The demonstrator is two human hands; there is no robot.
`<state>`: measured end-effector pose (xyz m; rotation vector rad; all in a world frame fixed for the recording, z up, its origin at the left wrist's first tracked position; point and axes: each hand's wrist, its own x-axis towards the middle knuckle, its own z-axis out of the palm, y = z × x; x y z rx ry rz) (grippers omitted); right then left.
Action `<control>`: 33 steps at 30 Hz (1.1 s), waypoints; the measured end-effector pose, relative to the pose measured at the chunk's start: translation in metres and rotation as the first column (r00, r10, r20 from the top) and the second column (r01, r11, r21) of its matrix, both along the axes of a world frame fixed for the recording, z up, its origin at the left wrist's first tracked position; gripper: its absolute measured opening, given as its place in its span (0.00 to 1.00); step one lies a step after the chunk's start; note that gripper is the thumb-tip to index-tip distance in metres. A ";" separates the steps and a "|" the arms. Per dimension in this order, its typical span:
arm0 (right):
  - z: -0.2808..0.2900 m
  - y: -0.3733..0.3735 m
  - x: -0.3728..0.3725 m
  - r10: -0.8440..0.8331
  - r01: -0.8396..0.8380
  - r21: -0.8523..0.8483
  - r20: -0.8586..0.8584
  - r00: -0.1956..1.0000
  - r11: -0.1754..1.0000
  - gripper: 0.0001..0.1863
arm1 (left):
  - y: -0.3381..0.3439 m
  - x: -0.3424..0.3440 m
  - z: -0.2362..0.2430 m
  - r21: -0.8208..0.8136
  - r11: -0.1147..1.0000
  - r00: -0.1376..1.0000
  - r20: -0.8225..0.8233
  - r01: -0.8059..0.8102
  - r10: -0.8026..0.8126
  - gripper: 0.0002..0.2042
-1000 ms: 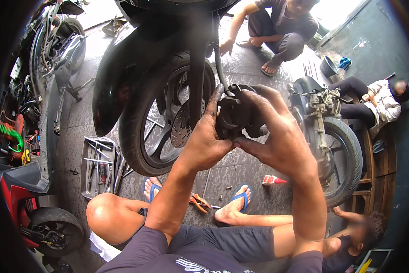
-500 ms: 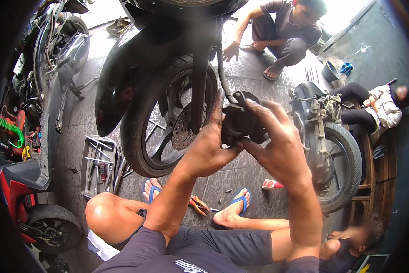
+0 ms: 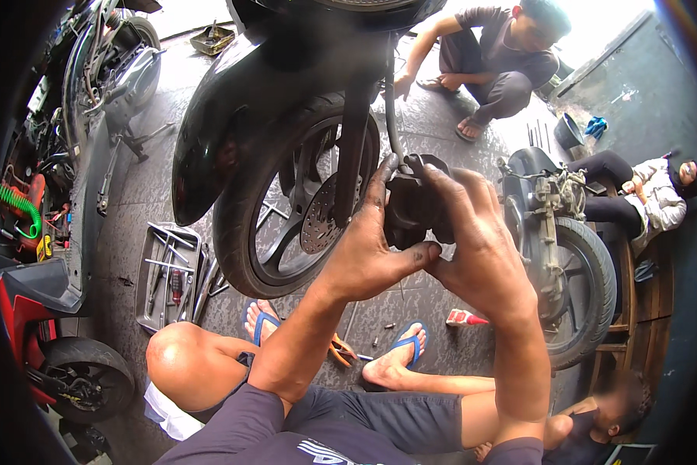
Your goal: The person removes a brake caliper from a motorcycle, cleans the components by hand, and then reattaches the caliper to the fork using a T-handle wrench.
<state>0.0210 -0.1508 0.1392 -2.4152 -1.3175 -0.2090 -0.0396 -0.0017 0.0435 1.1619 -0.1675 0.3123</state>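
Note:
My left hand (image 3: 364, 256) and my right hand (image 3: 480, 248) are both closed around a dark brake caliper (image 3: 414, 213), thumbs meeting at its lower side, fingers curved up its sides. A hose (image 3: 393, 128) runs down to the caliper from the black scooter (image 3: 255, 85) above. Just left of the caliper are the fork leg (image 3: 352, 139), the perforated brake disc (image 3: 317, 229) and the front wheel (image 3: 236, 263). The caliper is apart from the disc, its inner detail mostly hidden by my fingers.
Tool tray (image 3: 154, 294), orange pliers (image 3: 340, 349), red-white tube (image 3: 464, 318) and small pins lie on the tiled floor (image 3: 131, 201). Scooters stand left (image 3: 38, 294) and right (image 3: 581, 279). Other people crouch upper right (image 3: 495, 70), recline right (image 3: 650, 194) and sit lower right (image 3: 596, 418).
My hands and the caliper have shifted slightly right and down in the view, with the scooter also appearing further right. The crouching person has shifted right, and the lower-right person's arm has lowered.

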 end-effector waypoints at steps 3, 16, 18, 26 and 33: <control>-0.001 0.005 0.003 0.014 -0.014 -0.017 0.004 1.000 1.000 0.49 | -0.002 0.003 0.000 -0.088 0.996 1.000 0.003 -0.003 0.003 0.50; 0.013 0.011 0.005 0.075 -0.075 -0.052 -0.009 0.997 0.996 0.42 | -0.005 0.006 -0.001 -0.055 0.992 0.994 0.023 -0.110 0.111 0.36; 0.015 0.009 0.007 0.098 -0.099 -0.056 -0.021 0.995 0.994 0.41 | -0.006 0.007 -0.004 -0.135 0.989 0.998 0.000 -0.063 0.064 0.36; 0.023 -0.003 0.013 0.197 -0.139 0.190 -0.328 0.924 0.972 0.31 | -0.011 0.007 -0.011 -0.108 0.992 0.997 0.029 -0.070 0.074 0.40; 0.010 0.008 0.067 0.147 -0.071 0.289 -0.247 0.958 0.955 0.16 | -0.015 0.012 -0.028 -0.192 0.980 0.998 0.032 0.060 -0.055 0.43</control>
